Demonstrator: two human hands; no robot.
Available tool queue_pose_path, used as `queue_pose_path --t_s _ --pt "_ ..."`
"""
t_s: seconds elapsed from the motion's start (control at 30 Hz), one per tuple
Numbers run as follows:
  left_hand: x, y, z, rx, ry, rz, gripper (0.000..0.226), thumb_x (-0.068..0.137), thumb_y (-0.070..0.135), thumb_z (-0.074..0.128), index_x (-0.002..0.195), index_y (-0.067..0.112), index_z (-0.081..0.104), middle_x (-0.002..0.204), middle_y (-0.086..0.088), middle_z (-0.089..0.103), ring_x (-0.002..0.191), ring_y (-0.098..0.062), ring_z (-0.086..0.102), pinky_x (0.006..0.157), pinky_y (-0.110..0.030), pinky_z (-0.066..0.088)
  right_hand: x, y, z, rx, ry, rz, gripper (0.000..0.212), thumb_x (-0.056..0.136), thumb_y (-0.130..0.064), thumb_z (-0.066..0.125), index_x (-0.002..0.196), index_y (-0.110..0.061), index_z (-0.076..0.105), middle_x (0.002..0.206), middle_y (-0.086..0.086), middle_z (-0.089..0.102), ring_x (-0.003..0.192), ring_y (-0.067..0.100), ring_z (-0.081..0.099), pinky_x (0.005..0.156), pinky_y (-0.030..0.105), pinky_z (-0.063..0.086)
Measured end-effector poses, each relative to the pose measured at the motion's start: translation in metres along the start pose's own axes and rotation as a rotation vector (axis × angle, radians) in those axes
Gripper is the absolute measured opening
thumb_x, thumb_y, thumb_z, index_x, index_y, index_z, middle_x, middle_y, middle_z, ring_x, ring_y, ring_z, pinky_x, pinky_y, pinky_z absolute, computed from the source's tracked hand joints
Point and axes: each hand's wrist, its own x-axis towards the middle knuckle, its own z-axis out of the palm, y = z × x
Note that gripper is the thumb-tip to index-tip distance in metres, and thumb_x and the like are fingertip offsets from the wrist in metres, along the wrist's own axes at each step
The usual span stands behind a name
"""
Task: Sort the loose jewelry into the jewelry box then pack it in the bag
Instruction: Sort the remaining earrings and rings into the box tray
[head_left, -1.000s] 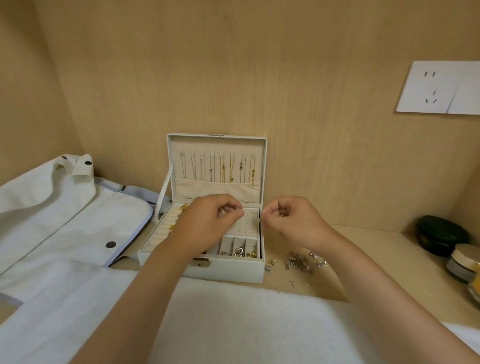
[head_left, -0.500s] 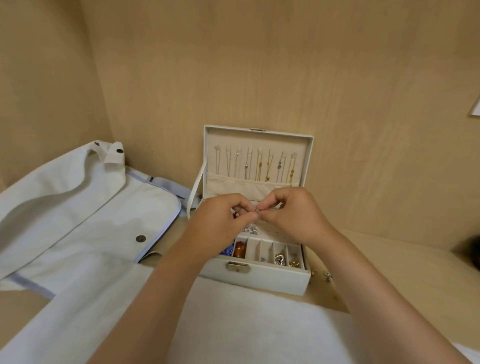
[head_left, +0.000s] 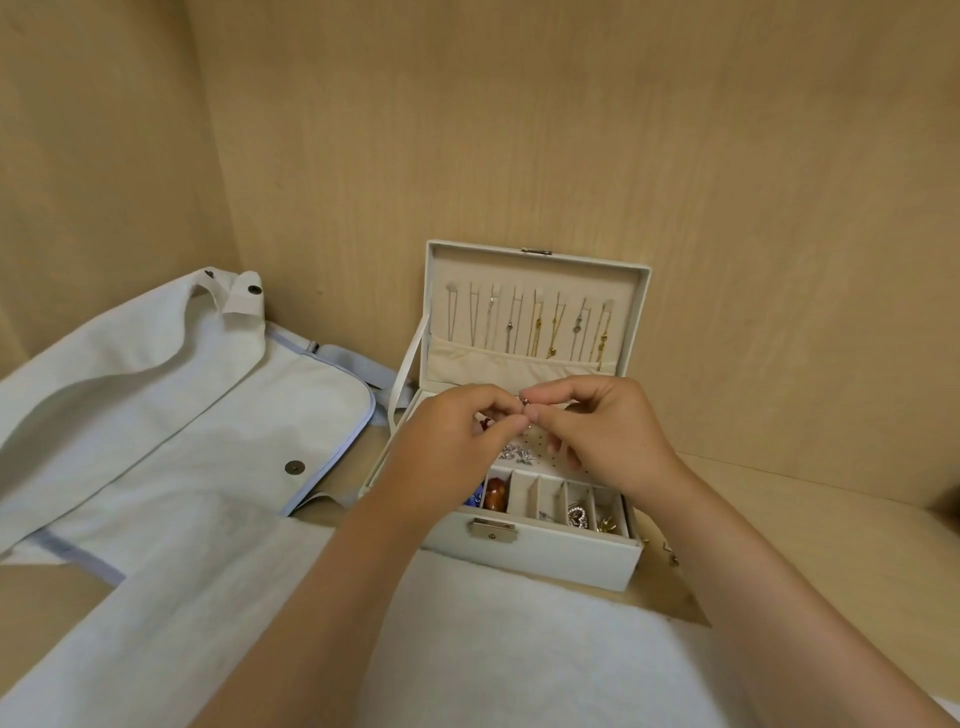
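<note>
An open white jewelry box (head_left: 540, 556) stands against the wooden back wall, its lid upright with several thin necklaces (head_left: 535, 327) hanging inside. Front compartments hold an amber bead (head_left: 495, 493), a heart pendant (head_left: 576, 515) and gold pieces. My left hand (head_left: 447, 452) and my right hand (head_left: 602, 431) meet above the box's earring pad, fingertips pinched together on a tiny silver earring (head_left: 524, 401). A pale bag (head_left: 156, 415) with blue trim lies flat to the left of the box.
A white towel (head_left: 493, 649) covers the near shelf under my forearms. A few loose jewelry pieces (head_left: 667, 552) lie on the wood just right of the box. Wooden walls close in at the left and back.
My hands came together over the box and now pinch the small earring between them. The view swung left, so the loose pile, wall socket and jars at the right left the frame.
</note>
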Motion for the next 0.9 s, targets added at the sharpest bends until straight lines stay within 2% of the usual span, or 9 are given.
queue_pose_path --t_s 0.1,0.23,0.3,0.37,0.5,0.6,0.7,0.83,0.9 --pt "0.001 -0.001 0.000 -0.015 -0.001 -0.018 0.012 0.090 0.039 0.066 0.101 0.037 0.070 0.083 0.020 0.066 0.075 0.000 0.058 0.077 -0.028 0.053 0.001 0.000 -0.005 0.003 0.025 0.034 0.007 0.082 -0.009 0.079 0.089 -0.011 0.079 0.061 -0.004 0.069 0.044 0.010 0.055 0.047 0.024 0.047" --pt "0.003 -0.004 -0.005 -0.043 0.030 -0.051 0.006 0.089 0.038 0.068 0.092 0.033 0.070 0.080 0.015 0.066 0.075 0.001 0.057 0.078 -0.030 0.055 0.002 0.011 -0.014 -0.317 0.001 -0.021 0.007 0.080 -0.018 0.082 0.083 -0.025 0.080 0.072 -0.013 0.073 0.057 -0.006 0.059 0.058 0.008 0.043" --pt "0.003 -0.005 -0.007 -0.087 0.035 -0.063 0.003 0.088 0.037 0.070 0.088 0.033 0.071 0.079 0.013 0.067 0.073 0.001 0.058 0.076 -0.029 0.056 0.001 0.015 -0.016 -0.459 -0.031 -0.021 0.005 0.080 -0.025 0.082 0.079 -0.029 0.080 0.071 -0.014 0.072 0.061 -0.004 0.061 0.060 0.012 0.046" --pt "0.004 -0.005 -0.009 -0.149 0.015 -0.068 0.003 0.086 0.033 0.073 0.089 0.034 0.073 0.080 0.011 0.069 0.074 -0.003 0.062 0.077 -0.030 0.057 0.001 0.017 -0.016 -0.560 -0.066 -0.044 0.004 0.079 -0.031 0.083 0.078 -0.031 0.079 0.072 -0.016 0.072 0.069 -0.002 0.064 0.068 0.020 0.053" --pt "0.003 -0.003 -0.012 -0.190 -0.052 -0.060 0.013 0.087 0.025 0.074 0.092 0.036 0.076 0.087 0.019 0.073 0.085 0.002 0.065 0.084 -0.022 0.054 0.001 0.012 -0.016 -0.715 -0.130 -0.135 0.006 0.081 -0.035 0.080 0.078 -0.031 0.076 0.073 -0.018 0.070 0.073 0.000 0.064 0.072 0.032 0.056" --pt "0.002 -0.001 -0.014 -0.191 -0.059 -0.073 0.015 0.086 0.024 0.074 0.092 0.038 0.075 0.086 0.025 0.072 0.082 0.008 0.062 0.076 -0.010 0.050 -0.001 0.008 -0.014 -0.800 -0.140 -0.232 0.006 0.083 -0.033 0.076 0.078 -0.029 0.075 0.075 -0.017 0.066 0.072 0.002 0.061 0.068 0.030 0.053" --pt "0.002 0.000 -0.015 -0.201 -0.052 -0.096 0.016 0.087 0.025 0.073 0.094 0.039 0.074 0.082 0.027 0.069 0.077 0.008 0.061 0.071 -0.007 0.049 -0.002 0.005 -0.013 -0.878 -0.158 -0.285 0.008 0.085 -0.032 0.073 0.077 -0.029 0.073 0.074 -0.019 0.058 0.071 0.004 0.056 0.065 0.027 0.047" --pt "0.002 -0.001 -0.015 -0.245 -0.046 -0.120 0.020 0.085 0.022 0.076 0.099 0.035 0.074 0.085 0.015 0.071 0.079 -0.006 0.065 0.077 -0.016 0.056 -0.004 0.000 -0.015 -0.920 -0.226 -0.244 0.009 0.087 -0.036 0.066 0.082 -0.033 0.073 0.085 -0.016 0.067 0.080 0.007 0.060 0.072 0.032 0.053" --pt "0.002 0.000 -0.015 -0.271 -0.047 -0.123 0.023 0.082 0.017 0.078 0.099 0.032 0.073 0.088 0.011 0.071 0.075 -0.006 0.064 0.077 -0.022 0.058 -0.002 -0.002 -0.018 -0.881 -0.222 -0.210 0.009 0.088 -0.033 0.065 0.088 -0.034 0.073 0.091 -0.016 0.066 0.082 0.003 0.059 0.074 0.031 0.052"
